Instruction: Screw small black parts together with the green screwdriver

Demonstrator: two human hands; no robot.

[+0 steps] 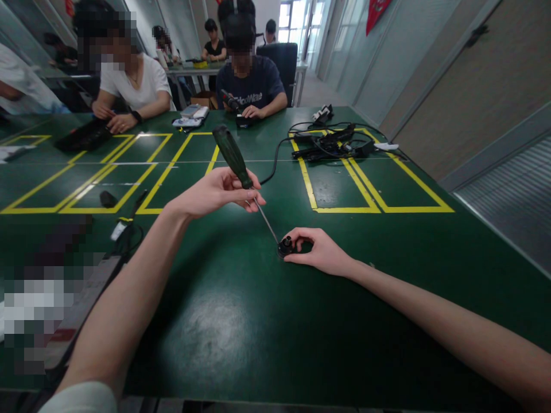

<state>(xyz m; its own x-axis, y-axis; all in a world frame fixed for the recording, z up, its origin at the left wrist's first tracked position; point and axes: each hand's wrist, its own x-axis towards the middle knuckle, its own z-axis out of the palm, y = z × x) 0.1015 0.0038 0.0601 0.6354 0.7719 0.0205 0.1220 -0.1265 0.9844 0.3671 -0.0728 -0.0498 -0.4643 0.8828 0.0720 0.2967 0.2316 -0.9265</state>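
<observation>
My left hand [230, 192] is closed round the lower handle of a dark green screwdriver [232, 155]. The tool leans, its handle up to the left and its thin metal shaft running down to the right. Its tip meets a small round black part [284, 246] on the green table [241, 298]. From the right, my right hand [312, 249] pinches that part between thumb and fingers. What the tip touches on the part is too small to tell.
Black cables [336, 143] lie in a heap at the back right, beside a power strip [322, 113]. A small black object [107, 199] and a tagged cable [120, 229] are at the left. Several people sit beyond the table.
</observation>
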